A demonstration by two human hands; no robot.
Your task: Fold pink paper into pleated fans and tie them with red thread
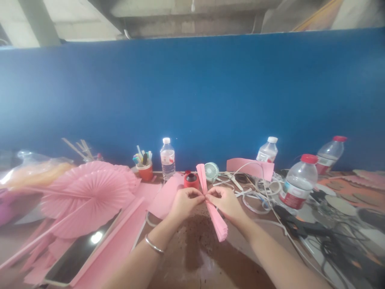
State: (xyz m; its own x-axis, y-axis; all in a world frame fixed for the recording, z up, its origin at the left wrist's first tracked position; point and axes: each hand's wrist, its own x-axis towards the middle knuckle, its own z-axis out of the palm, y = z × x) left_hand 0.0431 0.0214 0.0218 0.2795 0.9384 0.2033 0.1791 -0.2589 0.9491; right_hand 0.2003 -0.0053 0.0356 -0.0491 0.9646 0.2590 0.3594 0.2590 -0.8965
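A narrow bundle of pleated pink paper (218, 222) is pinched at its middle between both hands, above the brown table. It tilts, its upper end leaning left and its lower end fanning slightly toward me. My left hand (187, 202) grips it from the left with thumb and fingertips; a silver bangle circles that wrist. From the other side my right hand (225, 202) pinches the same spot, fingertips almost touching the left ones. Whatever lies right under the fingertips is hidden. Just behind my left hand stands a red roll-like object with a dark centre (191, 180).
At left, pink pleated paper fans (93, 188) on sticks lie beside a phone (81, 253) and pink sheets (112, 245). A pen cup (146, 172) and water bottle (167, 160) stand behind. Cables, a small fan (211, 171) and a red-capped bottle (299, 184) crowd the right.
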